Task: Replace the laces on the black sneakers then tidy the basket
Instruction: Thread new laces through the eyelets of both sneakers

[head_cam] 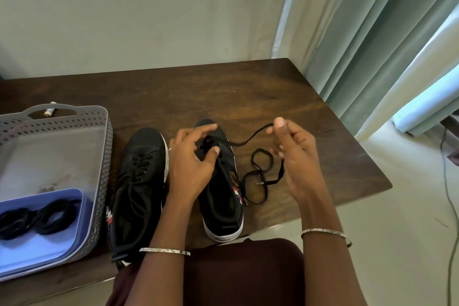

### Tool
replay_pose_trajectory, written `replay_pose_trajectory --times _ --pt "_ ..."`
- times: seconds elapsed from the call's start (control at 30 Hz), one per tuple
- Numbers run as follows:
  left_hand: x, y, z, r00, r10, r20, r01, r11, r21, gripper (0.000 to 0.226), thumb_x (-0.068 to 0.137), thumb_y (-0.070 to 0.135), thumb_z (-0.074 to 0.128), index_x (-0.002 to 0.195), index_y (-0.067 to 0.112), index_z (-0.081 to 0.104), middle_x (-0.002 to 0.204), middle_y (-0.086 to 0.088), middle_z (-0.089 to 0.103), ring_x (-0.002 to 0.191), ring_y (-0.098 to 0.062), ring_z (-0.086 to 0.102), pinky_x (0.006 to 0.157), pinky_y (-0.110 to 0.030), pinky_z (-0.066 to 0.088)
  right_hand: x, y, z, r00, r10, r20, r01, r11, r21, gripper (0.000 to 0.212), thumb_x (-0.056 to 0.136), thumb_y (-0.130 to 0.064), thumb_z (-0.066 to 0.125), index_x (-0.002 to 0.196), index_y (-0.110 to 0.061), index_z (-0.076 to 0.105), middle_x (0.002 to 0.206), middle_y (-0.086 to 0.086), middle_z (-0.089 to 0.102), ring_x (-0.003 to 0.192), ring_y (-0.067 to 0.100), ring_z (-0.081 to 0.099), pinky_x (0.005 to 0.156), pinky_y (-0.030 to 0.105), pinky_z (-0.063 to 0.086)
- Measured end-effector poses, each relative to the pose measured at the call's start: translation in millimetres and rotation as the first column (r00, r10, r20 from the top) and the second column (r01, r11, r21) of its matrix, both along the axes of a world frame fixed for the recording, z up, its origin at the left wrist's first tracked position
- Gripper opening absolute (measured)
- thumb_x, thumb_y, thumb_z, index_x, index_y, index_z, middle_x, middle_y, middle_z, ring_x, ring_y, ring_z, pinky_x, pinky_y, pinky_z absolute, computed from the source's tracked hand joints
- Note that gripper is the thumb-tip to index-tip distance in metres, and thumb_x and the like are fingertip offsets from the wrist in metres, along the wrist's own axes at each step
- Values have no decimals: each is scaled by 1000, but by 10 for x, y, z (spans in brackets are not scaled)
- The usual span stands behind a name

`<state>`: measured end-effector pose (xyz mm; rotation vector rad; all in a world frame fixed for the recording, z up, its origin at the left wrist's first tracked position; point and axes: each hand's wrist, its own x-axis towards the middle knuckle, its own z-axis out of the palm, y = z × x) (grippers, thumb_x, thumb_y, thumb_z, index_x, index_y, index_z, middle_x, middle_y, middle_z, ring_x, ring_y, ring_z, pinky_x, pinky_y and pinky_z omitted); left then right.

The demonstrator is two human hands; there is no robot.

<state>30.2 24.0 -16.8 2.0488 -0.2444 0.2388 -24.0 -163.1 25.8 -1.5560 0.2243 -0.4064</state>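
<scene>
Left black sneaker (139, 181): fully laced, being kept flat on sole, toe pointing away, just beside grey perforated basket (103, 181). Right black sneaker (221, 201): lying parallel, being gripped at toe-end eyelets by left hand (193, 164). Black lace (272, 182): being pinched by right hand (295, 156), remainder being left looped on table, metal tips showing. Coiled black laces (37, 218): being kept in blue tray (49, 251) inside basket.

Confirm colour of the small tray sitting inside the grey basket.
Light blue: the tray holds coiled black laces. Shows best in the head view, lower left.
</scene>
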Motion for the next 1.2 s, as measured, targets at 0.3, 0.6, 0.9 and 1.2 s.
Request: replay_pose_trajectory --times 0.3,0.6,0.9,1.2 --pt "-1 11 51 982 -64 178 63 998 12 7 89 29 72 93 35 75 91 14 60 95 -10 53 86 -16 37 63 224 -26 953 281 -116 -299 934 -195 34 102 -28 54 78 -7 66 52 -18 46 49 0 38 53 15 31" --pt "27 126 32 885 465 -4 -465 885 5 11 100 16 51 102 11 60 97 1 60 79 -9 49 67 -19 29 -13 -91 -51 980 77 -185 -50 988 144 35 98 -40 56 79 -14 69 53 -11 37 51 2 37 68 31 37" --pt "57 153 9 990 -22 -141 -17 963 -270 25 104 14 43 123 31 42 112 8 68 94 -3 67 65 -24 54 24 -58 -63 984 148 -102 -30 695 718 18 103 -28 48 96 -19 62 73 -7 57 56 5 46 53 19 42" --pt "-55 320 70 891 -163 -423 232 966 116 31 69 30 88 86 27 62 81 3 62 63 -8 54 65 -30 50 61 326 -88 962 158 -223 -26 865 502 14 92 -28 66 88 -16 71 89 -5 73 69 6 57 68 21 47"
